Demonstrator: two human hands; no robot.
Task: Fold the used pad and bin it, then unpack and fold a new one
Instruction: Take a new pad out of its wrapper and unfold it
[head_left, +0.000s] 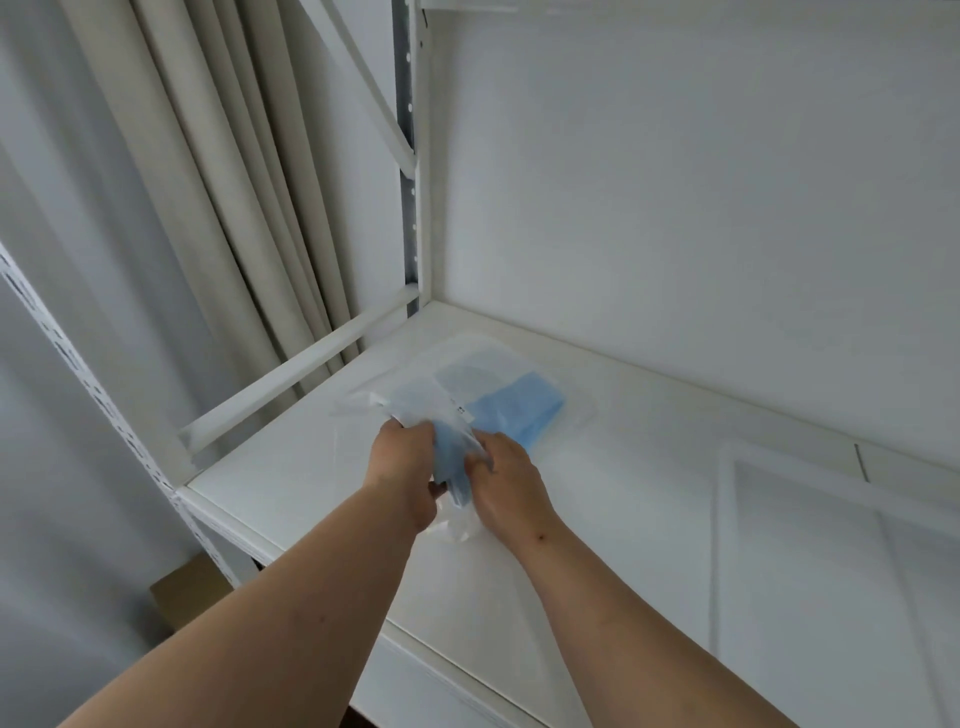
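Observation:
A folded blue pad (452, 457) in a clear plastic wrapper (410, 402) is held just above the white shelf (291, 467). My left hand (408, 467) grips the wrapper's left side. My right hand (506, 478) pinches the wrapper and the pad from the right. A second folded blue pad (519, 410) lies flat on the shelf just behind my hands, inside a clear plastic bag (571, 415). Part of the held pad is hidden behind my fingers.
The shelf belongs to a white metal rack with an upright post (413, 208) at the back corner and a white wall behind. A flat white sheet (810, 545) lies on the shelf at right. Beige curtains (234, 182) hang left. A cardboard box (189, 592) sits low at left.

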